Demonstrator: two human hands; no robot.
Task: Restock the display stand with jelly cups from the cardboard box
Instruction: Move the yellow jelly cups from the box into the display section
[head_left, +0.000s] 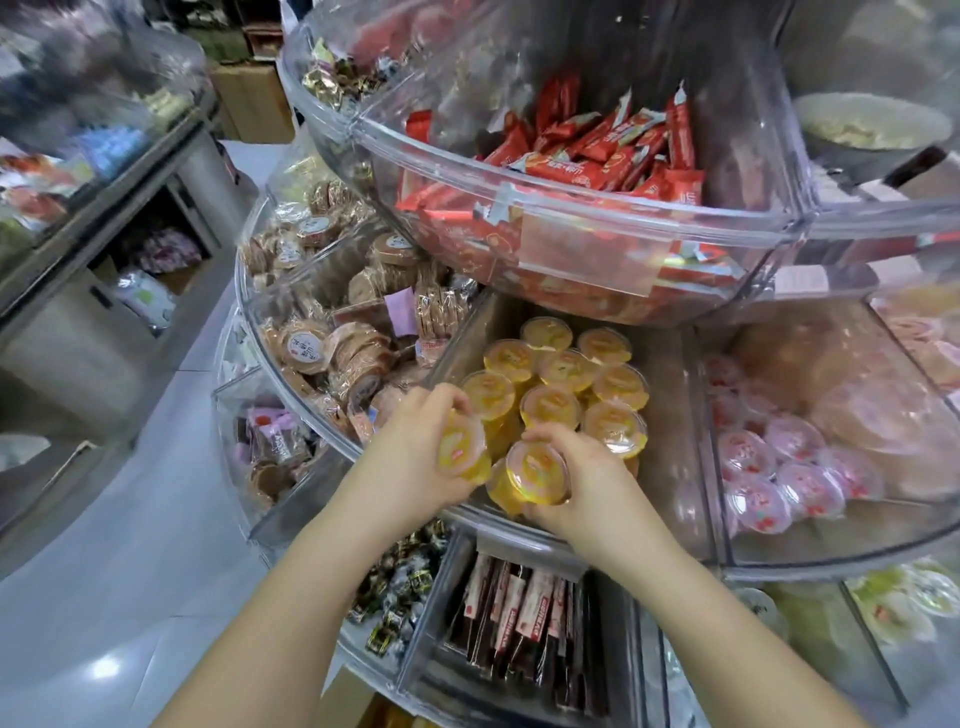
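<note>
Fingers (447, 397) of the left hand (415, 452) curl over a small round yellow jelly cup with a glossy foil lid (462, 452), tipping it on its side, lid toward the camera. Beside it the right hand (582, 478) clasps a second yellow jelly cup (535, 473) — thumb below, fingers arched over its top rim — with the lid facing up and outward. Both cups sit at the near edge of a wedge-shaped clear plastic compartment (670, 467) in the middle tier of the round transparent display stand (571, 218). Behind the hands, a cluster of matching yellow jelly cups (566, 374) stands upright and close-packed, their shiny lids catching light. Both forearms reach up from the lower edge, bare, wrists slightly bent inward.

Pink-lidded jelly cups (779, 467) fill the compartment to the right; round wrapped biscuits (322, 348) fill the one to the left. Red crinkly sachets (597, 156) heap in the upper tier — dark stick packs (524, 613) stand in the lower one.
</note>
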